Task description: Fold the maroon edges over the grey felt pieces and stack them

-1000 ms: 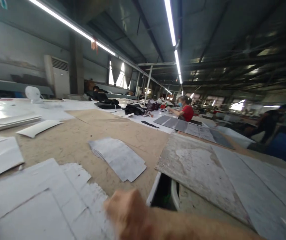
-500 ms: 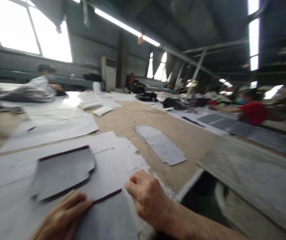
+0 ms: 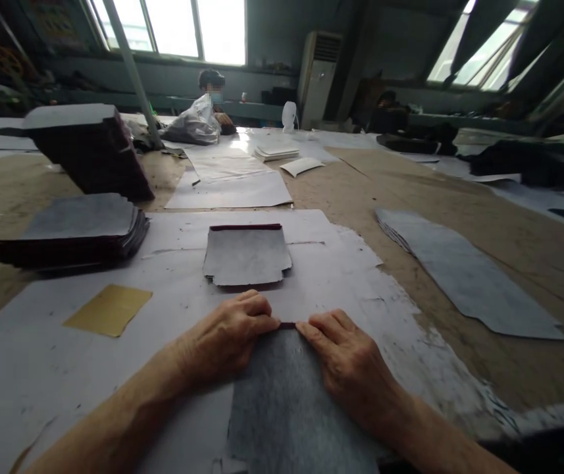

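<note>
A long grey piece (image 3: 291, 401) lies in front of me on white paper, its far edge a narrow dark red strip. My left hand (image 3: 237, 329) presses the left part of that strip, thumb and fingers together. On the right part of the same strip, my right hand (image 3: 341, 342) pinches with its fingertips, a short stretch of red showing between the hands. Just beyond them sits a smaller grey piece (image 3: 247, 253) with a dark red band along its far edge.
Stacks of grey and dark red pieces (image 3: 84, 217) stand at the left, near a yellow square (image 3: 108, 309). Long grey pieces (image 3: 464, 273) lie at the right. A person (image 3: 212, 89) sits across the table, behind a plastic bag (image 3: 195, 122).
The view has turned left, bringing the stacks and yellow square into sight. My right hand has come onto the strip, and both hands are now closer together.
</note>
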`<action>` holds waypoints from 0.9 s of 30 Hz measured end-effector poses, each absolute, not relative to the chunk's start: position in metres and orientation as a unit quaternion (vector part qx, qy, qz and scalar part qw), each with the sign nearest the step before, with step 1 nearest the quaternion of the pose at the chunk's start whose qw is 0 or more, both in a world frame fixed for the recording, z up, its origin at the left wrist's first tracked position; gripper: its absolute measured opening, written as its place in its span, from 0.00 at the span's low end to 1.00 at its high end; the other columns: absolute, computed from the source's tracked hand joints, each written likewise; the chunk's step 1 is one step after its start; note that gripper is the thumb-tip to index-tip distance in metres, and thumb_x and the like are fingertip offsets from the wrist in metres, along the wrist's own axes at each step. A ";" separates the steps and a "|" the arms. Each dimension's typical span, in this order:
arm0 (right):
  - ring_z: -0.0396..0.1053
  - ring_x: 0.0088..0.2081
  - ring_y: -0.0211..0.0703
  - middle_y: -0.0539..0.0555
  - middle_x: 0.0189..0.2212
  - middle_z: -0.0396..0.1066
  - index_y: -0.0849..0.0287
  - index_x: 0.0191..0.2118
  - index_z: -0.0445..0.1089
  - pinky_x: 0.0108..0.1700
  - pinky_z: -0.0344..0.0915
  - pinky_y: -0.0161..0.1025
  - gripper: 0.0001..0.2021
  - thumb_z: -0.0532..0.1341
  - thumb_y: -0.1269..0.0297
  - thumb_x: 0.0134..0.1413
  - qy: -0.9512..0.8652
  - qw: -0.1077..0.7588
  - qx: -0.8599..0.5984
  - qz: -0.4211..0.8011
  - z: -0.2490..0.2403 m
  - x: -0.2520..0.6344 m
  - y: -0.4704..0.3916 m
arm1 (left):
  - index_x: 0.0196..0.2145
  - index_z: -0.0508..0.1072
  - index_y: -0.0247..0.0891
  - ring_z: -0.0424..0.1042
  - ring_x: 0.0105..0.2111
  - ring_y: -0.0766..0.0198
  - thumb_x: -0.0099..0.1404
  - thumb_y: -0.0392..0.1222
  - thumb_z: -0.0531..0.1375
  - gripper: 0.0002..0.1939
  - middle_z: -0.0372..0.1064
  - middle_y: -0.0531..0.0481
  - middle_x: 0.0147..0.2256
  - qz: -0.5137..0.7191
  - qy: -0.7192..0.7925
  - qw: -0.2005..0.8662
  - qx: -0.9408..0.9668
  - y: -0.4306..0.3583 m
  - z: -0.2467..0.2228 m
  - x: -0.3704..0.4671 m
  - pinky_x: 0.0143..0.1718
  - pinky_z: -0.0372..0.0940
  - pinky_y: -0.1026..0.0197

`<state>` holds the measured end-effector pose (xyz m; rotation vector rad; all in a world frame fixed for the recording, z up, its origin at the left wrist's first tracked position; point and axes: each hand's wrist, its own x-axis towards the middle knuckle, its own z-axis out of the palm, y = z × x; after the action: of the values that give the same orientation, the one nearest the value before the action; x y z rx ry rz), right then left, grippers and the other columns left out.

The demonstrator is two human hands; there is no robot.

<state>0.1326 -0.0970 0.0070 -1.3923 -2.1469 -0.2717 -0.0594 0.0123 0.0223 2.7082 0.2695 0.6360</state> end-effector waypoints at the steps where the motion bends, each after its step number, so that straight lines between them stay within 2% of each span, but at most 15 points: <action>1: 0.60 0.36 0.44 0.58 0.33 0.67 0.68 0.43 0.68 0.37 0.66 0.42 0.16 0.47 0.79 0.54 -0.804 0.274 -0.518 -0.099 0.007 0.133 -0.097 | 0.37 0.72 0.34 0.61 0.32 0.65 0.58 0.23 0.48 0.17 0.63 0.47 0.31 0.225 0.088 0.165 0.956 0.014 0.023 -0.061 0.34 0.62 0.62; 7: 0.61 0.35 0.44 0.57 0.34 0.67 0.66 0.48 0.66 0.36 0.66 0.42 0.17 0.46 0.78 0.57 -0.832 0.205 -0.502 -0.116 0.012 0.130 -0.093 | 0.34 0.72 0.32 0.60 0.30 0.64 0.57 0.24 0.47 0.15 0.63 0.46 0.29 0.228 0.066 0.115 0.965 0.018 0.025 -0.062 0.33 0.61 0.60; 12: 0.62 0.32 0.42 0.57 0.33 0.67 0.66 0.45 0.67 0.34 0.65 0.39 0.14 0.48 0.76 0.58 -0.840 0.178 -0.494 -0.137 0.020 0.128 -0.093 | 0.36 0.71 0.32 0.58 0.30 0.63 0.55 0.24 0.48 0.15 0.63 0.46 0.30 0.203 0.070 0.097 0.972 0.014 0.025 -0.063 0.35 0.59 0.58; 15: 0.61 0.33 0.45 0.59 0.31 0.66 0.66 0.42 0.69 0.33 0.63 0.41 0.14 0.49 0.78 0.55 -0.838 0.150 -0.498 -0.165 0.025 0.123 -0.088 | 0.36 0.70 0.32 0.58 0.32 0.62 0.54 0.24 0.49 0.15 0.62 0.47 0.30 0.185 0.074 0.105 0.974 0.012 0.024 -0.063 0.37 0.59 0.57; 17: 0.61 0.35 0.47 0.59 0.31 0.66 0.66 0.39 0.70 0.34 0.63 0.43 0.15 0.48 0.79 0.53 -0.834 0.170 -0.502 -0.157 0.027 0.118 -0.083 | 0.34 0.69 0.33 0.58 0.32 0.62 0.54 0.24 0.50 0.14 0.62 0.47 0.31 0.177 0.077 0.104 0.976 0.011 0.023 -0.063 0.37 0.58 0.57; 22: 0.58 0.33 0.44 0.58 0.28 0.63 0.66 0.34 0.70 0.33 0.61 0.40 0.15 0.47 0.81 0.48 -0.824 0.258 -0.502 -0.048 0.017 0.110 -0.073 | 0.31 0.69 0.33 0.58 0.31 0.62 0.54 0.26 0.51 0.10 0.62 0.48 0.30 0.184 0.078 0.103 0.974 0.014 0.024 -0.065 0.36 0.59 0.58; 27: 0.56 0.31 0.44 0.58 0.28 0.62 0.66 0.35 0.69 0.31 0.59 0.39 0.15 0.46 0.80 0.52 -0.833 0.245 -0.489 -0.079 0.010 0.111 -0.075 | 0.32 0.71 0.32 0.60 0.29 0.63 0.55 0.26 0.49 0.13 0.64 0.46 0.28 0.206 0.063 0.124 0.969 0.023 0.031 -0.070 0.32 0.60 0.60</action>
<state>0.1106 -0.0751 0.0105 -1.3360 -2.2750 -0.2152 -0.0705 0.0233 0.0305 2.8236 0.1827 0.5996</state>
